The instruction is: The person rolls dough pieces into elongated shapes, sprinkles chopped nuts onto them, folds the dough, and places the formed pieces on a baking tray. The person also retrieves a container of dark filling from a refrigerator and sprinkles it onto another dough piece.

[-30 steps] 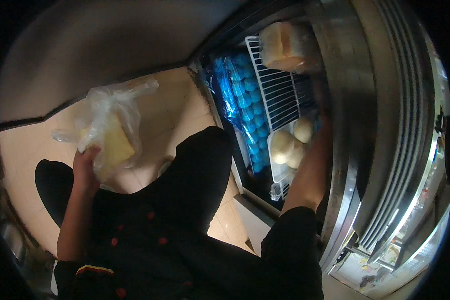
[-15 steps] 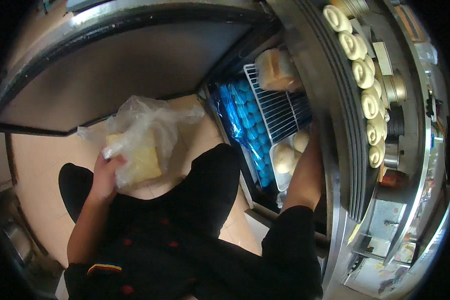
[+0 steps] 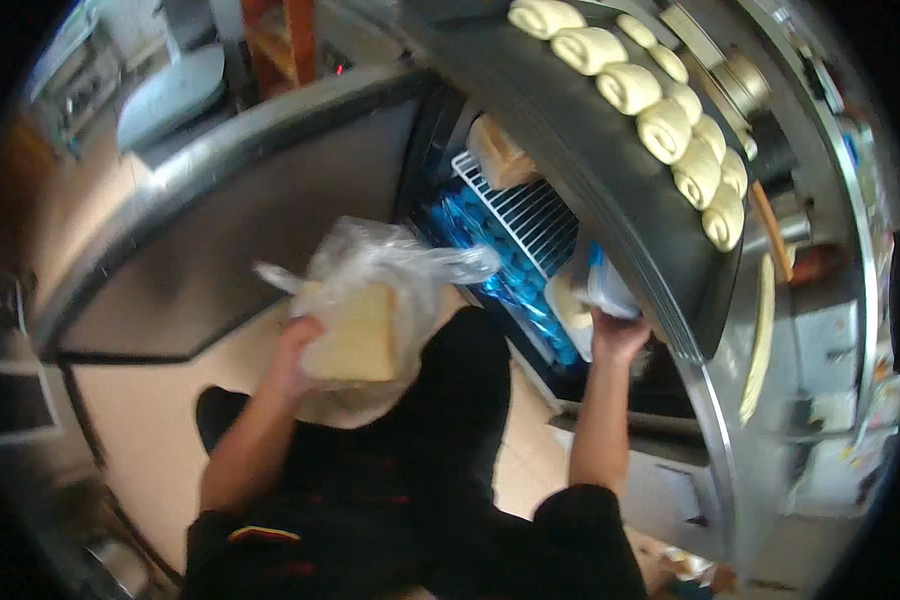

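Observation:
Low in front of me, my left hand [image 3: 295,350] grips a pale-yellow square block [image 3: 355,335] through a clear plastic bag [image 3: 375,250]. The bag's loose end spreads to the right. My right hand [image 3: 620,337] is at the opening of a low cabinet, closed around a white and blue package [image 3: 607,287]; blur and the tray edge above hide its exact kind. Beside that hand, a white tray [image 3: 578,345] with pale round dough-like pieces shows in part.
The cabinet door [image 3: 240,220] stands swung out at left. Inside are a wire rack [image 3: 525,215], a bagged loaf [image 3: 500,155] and blue-wrapped goods [image 3: 505,280]. Above, black baking trays [image 3: 570,130] hold several dough rolls [image 3: 665,130]. A dough strip [image 3: 760,340] lies on the counter.
My right hand has come out from deeper in the cabinet with the white and blue package. My left hand still holds the bagged block. The view has shifted.

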Motion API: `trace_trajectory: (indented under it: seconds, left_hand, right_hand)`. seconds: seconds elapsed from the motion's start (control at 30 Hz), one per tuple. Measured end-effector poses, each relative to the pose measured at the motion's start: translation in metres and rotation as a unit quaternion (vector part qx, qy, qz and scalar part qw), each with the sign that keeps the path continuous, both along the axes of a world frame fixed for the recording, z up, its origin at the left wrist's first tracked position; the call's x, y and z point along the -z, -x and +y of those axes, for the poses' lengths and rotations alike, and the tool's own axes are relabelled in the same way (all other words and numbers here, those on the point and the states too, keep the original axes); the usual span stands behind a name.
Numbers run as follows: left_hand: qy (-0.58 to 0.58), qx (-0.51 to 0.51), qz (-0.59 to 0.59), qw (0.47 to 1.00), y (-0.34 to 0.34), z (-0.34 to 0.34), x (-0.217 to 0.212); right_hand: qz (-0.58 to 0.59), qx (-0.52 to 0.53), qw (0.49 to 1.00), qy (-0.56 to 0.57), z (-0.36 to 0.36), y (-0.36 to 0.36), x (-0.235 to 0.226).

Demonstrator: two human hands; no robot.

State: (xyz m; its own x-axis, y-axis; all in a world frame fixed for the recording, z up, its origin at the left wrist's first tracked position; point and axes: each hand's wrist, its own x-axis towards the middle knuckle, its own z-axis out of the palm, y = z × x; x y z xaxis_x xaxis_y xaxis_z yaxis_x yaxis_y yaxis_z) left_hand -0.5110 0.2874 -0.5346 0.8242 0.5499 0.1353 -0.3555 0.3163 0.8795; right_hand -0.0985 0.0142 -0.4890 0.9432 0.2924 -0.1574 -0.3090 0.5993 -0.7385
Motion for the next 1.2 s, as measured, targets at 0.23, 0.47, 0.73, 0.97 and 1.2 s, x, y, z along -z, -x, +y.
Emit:
trace_trajectory:
  seconds: [0.23, 0.47, 0.73, 0.97, 1.2]
  left_hand:
    - [-0.366, 0.041, -0.144, 0.918, -0.218, 0.037, 0.021]
    - [-0.082, 0.086, 0.227, 0.967, -0.377, 0.060, 0.036]
    - [-0.025, 0.039, 0.307, 0.950, -0.400, 0.024, 0.046]
    - [-0.040, 0.081, 0.267, 0.960, -0.288, 0.004, 0.029]
    - [-0.545, -0.309, 0.269, 0.731, -0.006, 0.126, -0.206]
  right_hand:
    - [0.018, 0.038, 0.999, 0.006, -0.124, 0.101, 0.002]
    - [0.026, 0.040, 0.999, 0.001, -0.176, 0.165, -0.005]
    - [0.056, 0.045, 0.997, 0.016, -0.207, 0.181, 0.011]
    - [0.066, -0.017, 0.998, 0.018, -0.179, 0.182, 0.016]
    - [0.171, -0.111, 0.977, 0.069, -0.181, 0.221, -0.026]
